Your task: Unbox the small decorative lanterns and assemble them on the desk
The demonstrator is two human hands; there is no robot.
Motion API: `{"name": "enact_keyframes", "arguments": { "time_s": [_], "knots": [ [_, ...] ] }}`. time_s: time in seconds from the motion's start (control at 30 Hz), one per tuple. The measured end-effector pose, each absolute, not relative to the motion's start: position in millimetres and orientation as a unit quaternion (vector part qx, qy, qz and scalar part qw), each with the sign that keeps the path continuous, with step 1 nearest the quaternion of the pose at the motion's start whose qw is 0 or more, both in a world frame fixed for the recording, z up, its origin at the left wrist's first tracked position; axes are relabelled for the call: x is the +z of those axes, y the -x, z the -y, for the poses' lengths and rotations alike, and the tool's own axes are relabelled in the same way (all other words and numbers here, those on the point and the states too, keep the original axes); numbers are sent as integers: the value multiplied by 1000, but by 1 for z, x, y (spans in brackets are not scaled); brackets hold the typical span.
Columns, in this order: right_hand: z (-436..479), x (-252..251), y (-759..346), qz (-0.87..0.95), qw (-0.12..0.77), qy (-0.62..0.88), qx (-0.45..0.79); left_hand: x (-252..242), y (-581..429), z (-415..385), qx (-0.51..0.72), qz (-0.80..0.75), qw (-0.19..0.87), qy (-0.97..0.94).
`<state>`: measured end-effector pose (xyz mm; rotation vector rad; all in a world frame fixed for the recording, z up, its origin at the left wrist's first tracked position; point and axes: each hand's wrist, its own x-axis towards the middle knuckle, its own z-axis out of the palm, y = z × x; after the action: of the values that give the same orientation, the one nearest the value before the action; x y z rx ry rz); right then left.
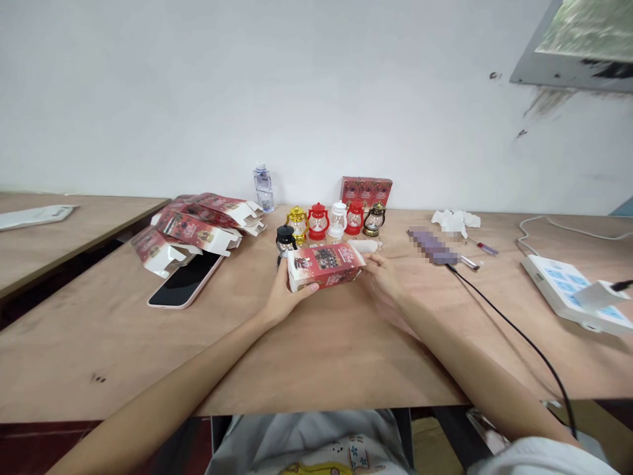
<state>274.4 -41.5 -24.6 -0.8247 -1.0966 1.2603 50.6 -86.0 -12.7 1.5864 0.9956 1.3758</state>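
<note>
Between my two hands is a red printed carton [326, 264], held lengthwise above the table. My left hand [284, 297] grips its left end, thumb along the lower front edge. The fingers of my right hand [380, 274] are closed at the carton's right end, where the edge is white. Just behind stand small toy lanterns: a black one [285, 239] partly hidden by the carton, a gold one [297, 224], two red ones [318, 221] [355, 218], a white one [338, 220] and a bronze one [374, 220].
Flattened red cartons [198, 224] are piled at the left, over a phone [185, 284]. Closed red boxes [366, 190] and a clear bottle [264, 188] stand by the wall. To the right lie crumpled tissue [455, 221], a screwdriver [487, 249], a black cable [514, 330] and a power strip [568, 290].
</note>
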Motion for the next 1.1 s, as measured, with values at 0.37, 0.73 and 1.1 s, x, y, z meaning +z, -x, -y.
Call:
{"name": "enact_keyframes", "arguments": {
  "time_s": [0.37, 0.73, 1.1],
  "knots": [
    [19, -6, -317, 262, 748, 389, 469, -7, -46, 86, 619, -393, 303, -609],
    [39, 7, -306, 531, 662, 485, 211, 3, -31, 79, 693, -402, 229, -553],
    [51, 3, -301, 593, 635, 495, -3, 1, -34, 83, 690, -394, 225, -564]
  ]
}}
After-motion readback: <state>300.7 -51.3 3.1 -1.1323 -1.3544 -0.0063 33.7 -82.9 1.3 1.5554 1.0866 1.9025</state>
